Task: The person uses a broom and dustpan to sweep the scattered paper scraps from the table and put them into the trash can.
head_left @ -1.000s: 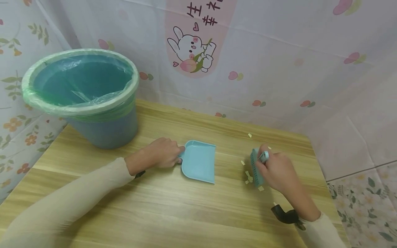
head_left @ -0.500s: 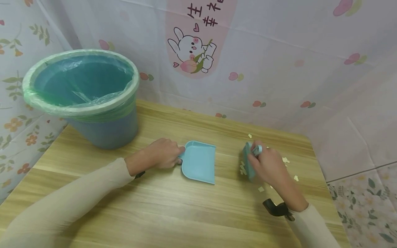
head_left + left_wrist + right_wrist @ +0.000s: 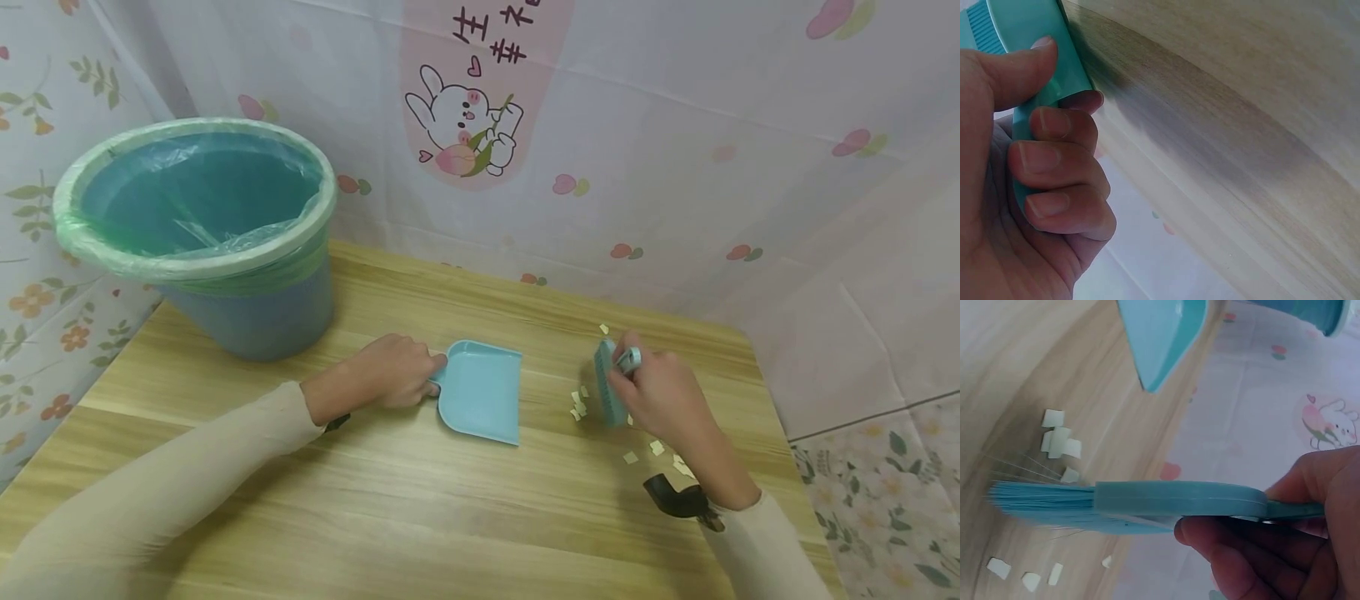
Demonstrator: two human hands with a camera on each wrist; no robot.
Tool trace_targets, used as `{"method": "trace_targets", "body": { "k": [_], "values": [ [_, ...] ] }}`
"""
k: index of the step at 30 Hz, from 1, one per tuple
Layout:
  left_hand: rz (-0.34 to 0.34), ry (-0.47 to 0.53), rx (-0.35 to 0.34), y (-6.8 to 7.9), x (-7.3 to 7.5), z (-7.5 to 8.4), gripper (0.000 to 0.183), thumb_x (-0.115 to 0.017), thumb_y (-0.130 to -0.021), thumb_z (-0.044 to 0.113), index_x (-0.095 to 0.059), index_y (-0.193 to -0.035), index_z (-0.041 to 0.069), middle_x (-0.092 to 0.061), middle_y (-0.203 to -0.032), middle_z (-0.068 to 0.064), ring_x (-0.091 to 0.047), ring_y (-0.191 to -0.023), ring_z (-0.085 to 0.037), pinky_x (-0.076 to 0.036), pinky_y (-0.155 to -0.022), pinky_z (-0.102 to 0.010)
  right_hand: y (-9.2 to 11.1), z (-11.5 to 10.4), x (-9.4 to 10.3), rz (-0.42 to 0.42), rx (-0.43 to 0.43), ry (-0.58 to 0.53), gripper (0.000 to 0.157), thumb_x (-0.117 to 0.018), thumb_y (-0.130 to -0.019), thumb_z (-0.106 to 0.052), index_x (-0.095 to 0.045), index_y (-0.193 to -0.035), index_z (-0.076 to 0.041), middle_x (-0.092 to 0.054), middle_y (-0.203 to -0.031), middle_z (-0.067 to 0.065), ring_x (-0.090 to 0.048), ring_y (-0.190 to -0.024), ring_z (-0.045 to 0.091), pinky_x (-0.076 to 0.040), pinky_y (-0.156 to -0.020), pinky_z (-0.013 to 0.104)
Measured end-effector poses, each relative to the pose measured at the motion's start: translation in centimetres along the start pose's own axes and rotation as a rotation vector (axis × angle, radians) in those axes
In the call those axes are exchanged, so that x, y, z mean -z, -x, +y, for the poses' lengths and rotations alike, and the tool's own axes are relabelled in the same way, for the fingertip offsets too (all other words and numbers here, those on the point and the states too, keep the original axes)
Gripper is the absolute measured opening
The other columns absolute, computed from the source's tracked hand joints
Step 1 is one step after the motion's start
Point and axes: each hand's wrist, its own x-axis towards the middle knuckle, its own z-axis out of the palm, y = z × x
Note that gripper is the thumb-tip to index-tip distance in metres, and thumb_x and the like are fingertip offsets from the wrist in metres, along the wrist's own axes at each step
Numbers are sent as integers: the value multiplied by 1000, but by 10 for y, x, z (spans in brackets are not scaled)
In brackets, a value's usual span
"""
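Note:
My left hand (image 3: pixel 397 371) grips the handle of a light-blue dustpan (image 3: pixel 482 392), fingers curled round it in the left wrist view. The pan lies on the wooden table, its straight open edge facing right. My right hand (image 3: pixel 663 390) holds a small blue hand brush (image 3: pixel 611 383) by its handle, bristles down close over the table. Several pale paper scraps (image 3: pixel 579 407) lie between brush and dustpan. More scraps (image 3: pixel 1030 581) lie on the brush's other side in the right wrist view, and one scrap (image 3: pixel 604 329) sits beyond the brush's far end.
A blue bucket (image 3: pixel 262 321) lined with a clear greenish bag stands at the table's back left. The wooden table (image 3: pixel 420 525) meets a printed curtain (image 3: pixel 645 150) at the back. A black wrist mount (image 3: pixel 675 497) hangs under the right wrist.
The brush swept left, then shifted slightly back right. A few scraps ended up nearer the dustpan, and others show near the right wrist. The left hand and dustpan stayed put.

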Motion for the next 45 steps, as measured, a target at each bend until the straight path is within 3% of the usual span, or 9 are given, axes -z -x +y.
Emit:
{"method": "trace_targets", "body": {
  "k": [4,11,17,23,27,31,39,45],
  "values": [
    [1,9,-1,1,0,0,33,-70,-108,36,-69,-115,4,-56,-72,-1,-56,-64,-15,-54,-64,-39,1,2,-5,-54,37,21,9,-63,-102,-4,-57,-96,-9,-38,-58,-9,-34,-52,11,-30,-51,32],
    [0,22,-3,3,0,0,33,-70,-108,35,-69,-115,3,-56,-72,0,-55,-64,-14,-52,-63,-37,0,-4,-6,-169,51,-45,7,-61,-105,-6,-56,-101,-10,-35,-57,-12,-32,-50,6,-29,-54,31],
    [1,22,-3,3,0,0,33,-70,-108,34,-69,-116,3,-54,-70,0,-51,-63,-14,-51,-62,-37,-1,-12,-7,-123,114,-81,2,-60,-100,-8,-58,-99,-9,-35,-59,-16,-32,-53,3,-29,-54,29],
    [4,16,-10,3,0,-1,33,-70,-108,35,-69,-116,2,-53,-70,1,-49,-62,-14,-49,-61,-36,1,-19,-5,-18,52,-9,7,-61,-95,-5,-55,-93,-9,-31,-57,-12,-31,-52,10,-26,-51,30],
    [-1,10,-9,2,-1,-1,33,-71,-108,35,-69,-116,3,-53,-70,1,-49,-63,-14,-49,-61,-36,0,-21,-9,-56,14,20,10,-60,-95,-5,-52,-92,-10,-35,-55,-10,-37,-51,12,-29,-51,31],
    [-4,8,-6,1,0,-1,33,-71,-108,35,-69,-115,3,-53,-70,0,-51,-63,-15,-50,-62,-37,-2,-24,-17,-96,-14,-20,11,-60,-97,-6,-51,-92,-11,-41,-54,-9,-41,-49,12,-32,-49,32],
    [-4,-4,-2,0,1,-1,35,-71,-108,36,-69,-117,3,-53,-71,0,-51,-64,-16,-51,-62,-38,-7,-33,-33,-50,-13,-84,12,-59,-95,-3,-50,-92,-10,-44,-56,-7,-45,-48,11,-38,-47,31],
    [-14,-5,-3,0,2,-1,35,-70,-108,37,-68,-118,3,-54,-73,-1,-53,-65,-16,-53,-64,-39,-14,-44,-41,-27,-76,-144,11,-55,-97,-5,-48,-91,-10,-46,-57,-5,-49,-49,13,-39,-48,33]
  ]
}}
